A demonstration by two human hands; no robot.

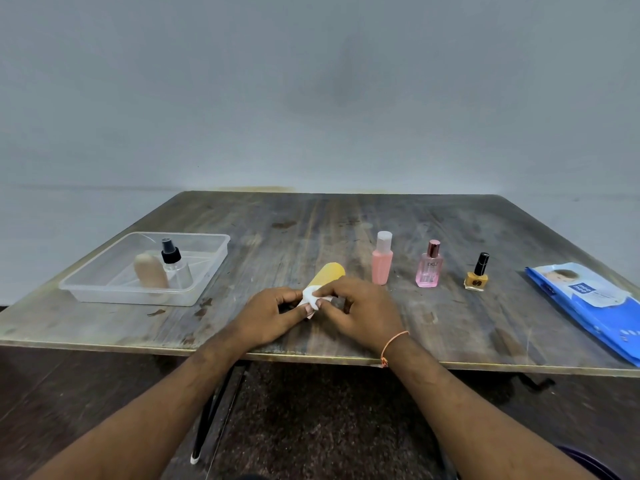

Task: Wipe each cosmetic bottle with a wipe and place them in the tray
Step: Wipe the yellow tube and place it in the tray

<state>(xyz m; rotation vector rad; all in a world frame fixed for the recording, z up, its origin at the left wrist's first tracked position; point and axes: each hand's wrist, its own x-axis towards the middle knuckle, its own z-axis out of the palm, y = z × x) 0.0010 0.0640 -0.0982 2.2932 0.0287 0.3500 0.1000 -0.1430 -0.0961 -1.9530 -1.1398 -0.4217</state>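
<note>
A yellow bottle (328,274) lies tilted over the table's front middle, its near end hidden between my hands. My left hand (272,315) grips that near end. A white wipe (310,299) is wrapped on the bottle, and my right hand (362,313) pinches it there. The clear plastic tray (114,292) sits at the left, holding a clear spray bottle (176,266) with a black top and a beige bottle (149,271). In a row at the right stand a pink bottle (381,263), a pink perfume bottle (429,268) and a yellow nail polish (477,276).
A blue pack of wipes (585,299) lies at the table's right edge. The worn wooden table (311,223) has its front edge just under my wrists. A grey wall stands behind it. Dark floor and table legs show below.
</note>
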